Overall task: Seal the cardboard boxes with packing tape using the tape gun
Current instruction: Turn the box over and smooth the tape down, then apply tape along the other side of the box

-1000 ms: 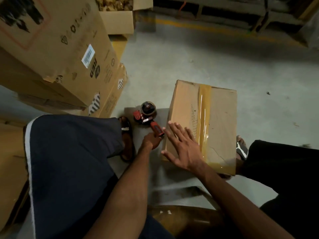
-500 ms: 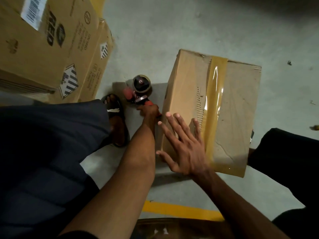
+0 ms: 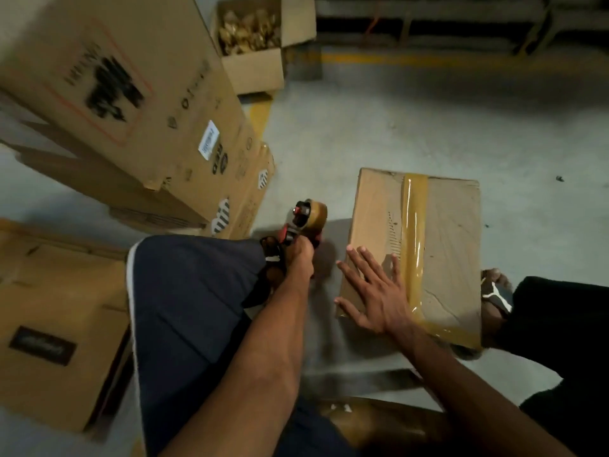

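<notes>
A: What is shown on the warehouse floor (image 3: 379,133)?

B: A box (image 3: 451,245) is seen lying on the concrete, a strip of tape (image 3: 414,239) laid across its top. The right hand (image 3: 375,291) is pressed flat on the box's left part, fingers spread straight, its grip open.

A: And the tape gun (image 3: 301,225)?

B: It is held just left of the box, clear of it. The left hand (image 3: 301,255) is curled round the handle, its grip closed on the tool; the roll is pointed away from the person.

A: What else is visible?

B: Large printed cartons (image 3: 158,127) are stacked at the left. An open carton (image 3: 253,65) is seen farther back. The view is blurred at the edges.
</notes>
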`<state>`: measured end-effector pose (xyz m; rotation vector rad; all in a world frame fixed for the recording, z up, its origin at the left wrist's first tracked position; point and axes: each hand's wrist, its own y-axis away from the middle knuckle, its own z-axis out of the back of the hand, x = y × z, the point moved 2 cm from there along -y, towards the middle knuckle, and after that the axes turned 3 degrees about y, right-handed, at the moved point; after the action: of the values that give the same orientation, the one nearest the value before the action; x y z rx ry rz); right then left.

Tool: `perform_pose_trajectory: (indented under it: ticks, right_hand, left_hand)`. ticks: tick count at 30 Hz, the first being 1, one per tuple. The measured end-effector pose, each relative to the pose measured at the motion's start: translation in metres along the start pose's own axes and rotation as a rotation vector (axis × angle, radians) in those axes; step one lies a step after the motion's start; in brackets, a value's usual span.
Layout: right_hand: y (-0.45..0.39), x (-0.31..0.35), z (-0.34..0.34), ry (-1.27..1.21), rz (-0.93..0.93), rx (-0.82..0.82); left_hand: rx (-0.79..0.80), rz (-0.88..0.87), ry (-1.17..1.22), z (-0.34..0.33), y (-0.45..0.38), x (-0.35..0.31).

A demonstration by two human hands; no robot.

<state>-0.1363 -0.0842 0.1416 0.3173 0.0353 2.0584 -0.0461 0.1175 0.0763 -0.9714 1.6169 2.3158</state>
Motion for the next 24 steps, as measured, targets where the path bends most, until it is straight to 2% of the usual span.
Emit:
perform_pose_trajectory:
  ticks: [2, 4, 6, 9, 12, 14, 16, 18, 20, 24]
  right_hand:
    - [-0.001, 0.003, 0.004, -0.018, -0.003, 0.071]
    - [-0.002, 0.005, 0.008, -0.039, -0.008, 0.097]
    - [-0.002, 0.009, 0.016, -0.06, -0.017, 0.132]
    - [0.0, 0.012, 0.031, -0.049, -0.029, 0.132]
    - [-0.003, 0.011, 0.063, -0.156, -0.046, 0.113]
    - [-0.011, -0.002, 0.097, -0.225, -0.08, 0.072]
    - [-0.022, -0.023, 0.142, -0.349, -0.138, -0.048]
    - [-0.027, -0.047, 0.188, -0.452, -0.196, -0.173]
    - [-0.022, -0.068, 0.216, -0.472, -0.225, -0.225]
    - [-0.002, -0.103, 0.218, -0.613, -0.366, -0.305]
  left_hand:
    - [-0.031, 0.013, 0.012, 0.012, 0.046, -0.027]
    - [0.109, -0.016, -0.029, 0.02, 0.091, -0.049]
    - [0.172, -0.017, 0.008, 0.021, 0.116, -0.072]
    - [0.34, -0.011, 0.167, 0.012, 0.151, -0.106]
    - [0.547, -0.033, 0.335, 0.007, 0.185, -0.141]
    - [0.678, -0.037, 0.396, 0.007, 0.198, -0.158]
    - [0.77, -0.018, 0.4, 0.004, 0.206, -0.169]
    - [0.795, 0.004, 0.394, -0.007, 0.21, -0.175]
    - [0.796, 0.031, 0.403, -0.021, 0.208, -0.175]
    - [0.839, 0.215, 0.498, -0.054, 0.205, -0.172]
